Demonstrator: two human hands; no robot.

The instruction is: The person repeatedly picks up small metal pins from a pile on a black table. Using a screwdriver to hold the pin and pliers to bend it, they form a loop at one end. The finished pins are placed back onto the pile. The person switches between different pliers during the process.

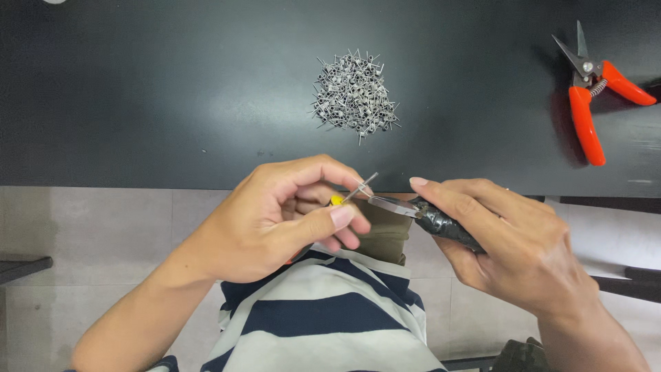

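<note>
Hands sit low in the frame, just off the near edge of the black table (138, 103), over my lap and striped shirt (330, 310).

My left hand (275, 220) is on the left, fingers curled in, thumb pressed toward the index fingertip. It pinches a thin metal pin (361, 187) that sticks up and to the right out of the pinch. A small yellow bit (336, 200) shows between the fingers; I cannot tell what it is. Grip is tight, nearly closed, around the pin only.

Straight above the hands, well apart from them on the table, lies 1 pile of small metal coils (354, 93) with wire legs sticking out all around.

My right hand (509, 241) is to the right, wrapped closed around a tool handle wound in black tape (444, 224). Index finger lies stretched along the top. The tool's flat metal tip (394, 205) points left and meets the lower end of the pin, touching or just beside it; too small to tell which.

Far right, at the table's upper corner, lie 1 pair of orange-handled snips (591, 89), blades pointing up, spring showing between the handles, well apart from both hands.
</note>
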